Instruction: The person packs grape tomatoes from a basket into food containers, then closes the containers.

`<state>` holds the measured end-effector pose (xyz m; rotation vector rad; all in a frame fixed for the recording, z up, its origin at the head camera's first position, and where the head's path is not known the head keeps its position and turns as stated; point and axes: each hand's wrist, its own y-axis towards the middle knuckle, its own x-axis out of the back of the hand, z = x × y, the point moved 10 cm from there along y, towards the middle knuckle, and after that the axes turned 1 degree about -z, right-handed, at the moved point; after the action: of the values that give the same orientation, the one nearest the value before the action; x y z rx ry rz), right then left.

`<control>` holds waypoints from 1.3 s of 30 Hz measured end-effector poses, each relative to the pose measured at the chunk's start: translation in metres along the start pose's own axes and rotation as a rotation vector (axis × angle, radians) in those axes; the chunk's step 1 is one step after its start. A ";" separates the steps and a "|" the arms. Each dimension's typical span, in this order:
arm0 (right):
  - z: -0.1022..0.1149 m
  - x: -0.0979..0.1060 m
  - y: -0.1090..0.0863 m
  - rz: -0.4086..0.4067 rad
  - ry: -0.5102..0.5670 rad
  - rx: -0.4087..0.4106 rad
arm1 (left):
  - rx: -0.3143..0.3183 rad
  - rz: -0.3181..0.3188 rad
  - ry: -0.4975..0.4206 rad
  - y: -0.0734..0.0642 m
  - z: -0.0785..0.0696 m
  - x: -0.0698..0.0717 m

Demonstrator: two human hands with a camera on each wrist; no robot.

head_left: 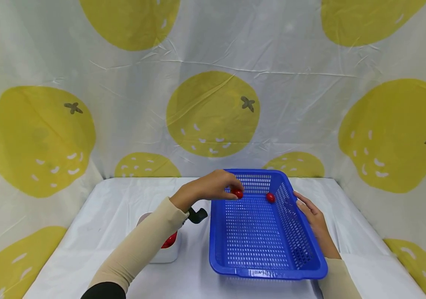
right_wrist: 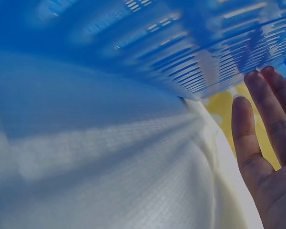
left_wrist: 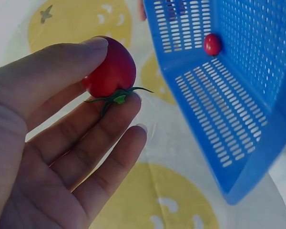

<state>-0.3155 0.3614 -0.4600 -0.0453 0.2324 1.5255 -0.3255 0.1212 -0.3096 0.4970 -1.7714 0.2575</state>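
My left hand [head_left: 216,185] pinches a red cherry tomato [left_wrist: 112,69] between thumb and fingers, its green calyx facing the fingertips in the left wrist view. The hand is above the left far part of a blue perforated plastic basket [head_left: 268,273]. Inside the basket, near its far right corner, lies another cherry tomato [head_left: 270,197]. My right hand [head_left: 315,222] is at the basket's right side, touching it by the rim. Straight fingers [right_wrist: 245,129] reach up against the basket in the right wrist view; the thumb is hidden there.
Left of the basket, a white container [head_left: 166,256] holds red tomatoes [head_left: 169,240], partly hidden by the left forearm. A white cloth [head_left: 194,274] covers the table. Behind hangs a white curtain [head_left: 295,116] printed with yellow lemons.
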 end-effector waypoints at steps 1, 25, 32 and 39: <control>0.000 0.001 0.000 -0.003 -0.001 0.000 | -0.001 -0.005 0.002 -0.003 0.000 0.002; 0.000 -0.002 -0.001 -0.003 0.005 -0.006 | 0.122 -0.090 -0.018 -0.113 0.012 0.023; 0.000 -0.001 0.000 0.003 0.001 0.003 | 0.210 -0.104 -0.102 -0.148 0.027 0.014; 0.000 -0.001 0.000 0.009 0.014 0.019 | 0.269 -0.140 -0.139 -0.176 0.036 0.010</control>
<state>-0.3159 0.3604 -0.4594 -0.0405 0.2585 1.5317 -0.2779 -0.0519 -0.3249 0.8461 -1.8362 0.3720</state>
